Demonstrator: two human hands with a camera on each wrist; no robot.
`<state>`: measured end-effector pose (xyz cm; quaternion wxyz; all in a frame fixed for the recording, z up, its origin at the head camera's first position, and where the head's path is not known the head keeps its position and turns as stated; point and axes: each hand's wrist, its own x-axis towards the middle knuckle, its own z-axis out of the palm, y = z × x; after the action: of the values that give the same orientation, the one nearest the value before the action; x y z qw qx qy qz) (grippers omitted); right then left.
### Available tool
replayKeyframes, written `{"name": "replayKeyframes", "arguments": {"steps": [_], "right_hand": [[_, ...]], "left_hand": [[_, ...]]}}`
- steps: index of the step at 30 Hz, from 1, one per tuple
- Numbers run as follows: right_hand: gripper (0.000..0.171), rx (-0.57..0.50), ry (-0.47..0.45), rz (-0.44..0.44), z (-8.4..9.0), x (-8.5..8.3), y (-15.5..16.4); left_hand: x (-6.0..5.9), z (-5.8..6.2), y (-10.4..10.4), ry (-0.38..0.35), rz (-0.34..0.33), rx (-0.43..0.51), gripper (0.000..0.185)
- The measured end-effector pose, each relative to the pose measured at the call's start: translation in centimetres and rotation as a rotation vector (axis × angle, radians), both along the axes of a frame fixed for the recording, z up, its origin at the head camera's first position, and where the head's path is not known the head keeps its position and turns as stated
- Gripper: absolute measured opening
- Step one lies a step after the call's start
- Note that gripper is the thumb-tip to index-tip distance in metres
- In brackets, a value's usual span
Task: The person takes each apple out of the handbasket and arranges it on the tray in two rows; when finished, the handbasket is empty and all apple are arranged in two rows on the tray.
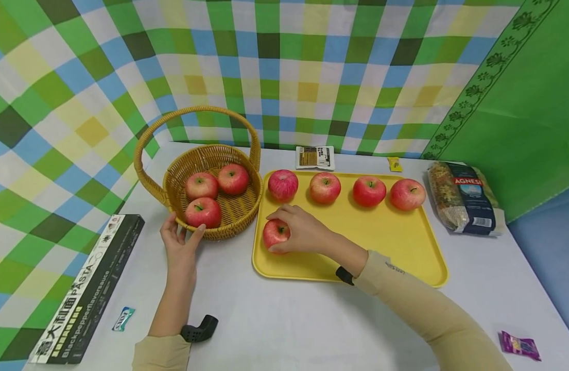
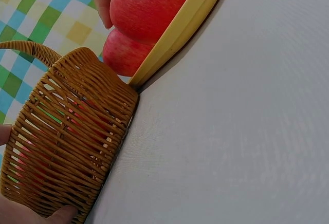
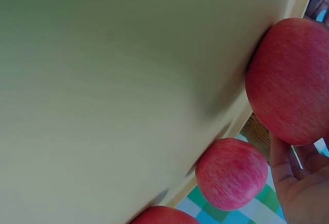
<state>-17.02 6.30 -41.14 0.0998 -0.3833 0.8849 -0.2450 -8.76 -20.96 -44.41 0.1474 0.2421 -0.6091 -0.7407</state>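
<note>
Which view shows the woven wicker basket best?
The head view: the whole woven wicker basket shows, handle included, three red apples inside and the left hand on its rim. The left wrist view shows only its side wall close up. The right wrist view catches just a sliver.

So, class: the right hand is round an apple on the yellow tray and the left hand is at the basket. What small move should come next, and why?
Probably lift the apple clear of the tray rim toward the basket. The right hand already grips it at the tray's near left corner, the left hand holds the basket's wall, and three apples inside leave room.
</note>
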Motion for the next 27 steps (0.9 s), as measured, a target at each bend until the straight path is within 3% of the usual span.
{"name": "replayKeyframes", "arguments": {"steps": [7, 13, 17, 22, 27], "right_hand": [[0.064, 0.018, 0.002, 0.005, 0.4, 0.0, 0.0], [0.072, -0.006, -0.023, -0.015, 0.7, 0.1, 0.1], [0.075, -0.114, -0.034, -0.057, 2.0, 0.1, -0.4], [0.073, -0.287, -0.112, -0.089, 3.5, 0.5, -2.5], [0.073, -0.323, -0.152, -0.096, 4.0, 1.0, -5.4]], "left_hand": [[-0.1, 0.1, 0.0, 0.003, -0.002, -0.005, 0.078], [-0.1, 0.2, 0.1, 0.003, -0.007, -0.002, 0.078], [0.0, 0.3, 0.1, -0.002, -0.004, -0.002, 0.078], [0.2, 0.2, 0.1, -0.01, 0.006, -0.002, 0.078], [0.2, 0.1, 0.0, -0.009, 0.006, -0.01, 0.078]]}}
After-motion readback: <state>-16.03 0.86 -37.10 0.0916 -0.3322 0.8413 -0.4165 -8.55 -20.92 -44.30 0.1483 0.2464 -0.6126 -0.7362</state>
